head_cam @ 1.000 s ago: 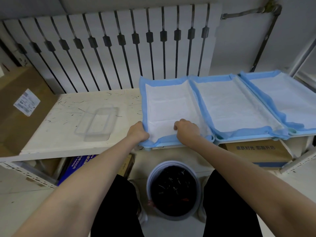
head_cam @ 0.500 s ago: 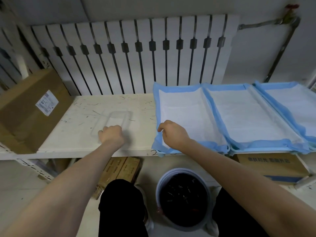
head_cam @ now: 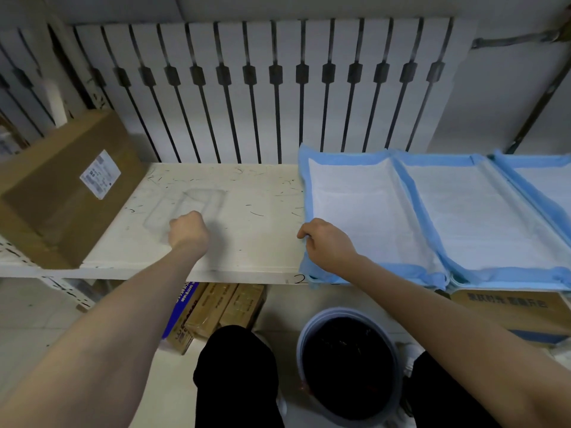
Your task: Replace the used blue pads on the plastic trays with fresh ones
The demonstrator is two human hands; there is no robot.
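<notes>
Blue-bordered, white in the middle: the leftmost pad [head_cam: 364,211] is found spread over its tray at the right half of the shelf [head_cam: 256,193], with a middle pad [head_cam: 482,217] and a right pad [head_cam: 547,186] laid edge to edge beyond it. A second ago both hands were set on this pad's near edge. Since then the left hand [head_cam: 188,230] has been taken off and carried left to the clear plastic tray [head_cam: 200,200], which lies bare toward the shelf's left end. Its fingers are curled under and hidden by the back of the hand, so grip or mere pressure cannot be told. The right hand [head_cam: 327,245] has been shifted to the pad's near left corner, where the blue border is pinched between thumb and fingers. The lining of this tray is judged all but finished, and the clear tray is probably being taken up next (its purpose is not certain). The shelf board is white and heavily scratched. A cardboard box [head_cam: 65,186] is noted at its left end and a white radiator [head_cam: 262,88] behind its far edge. Below the near edge a black-lined bin [head_cam: 349,366] and some cartons [head_cam: 216,307] are recorded on the floor.
</notes>
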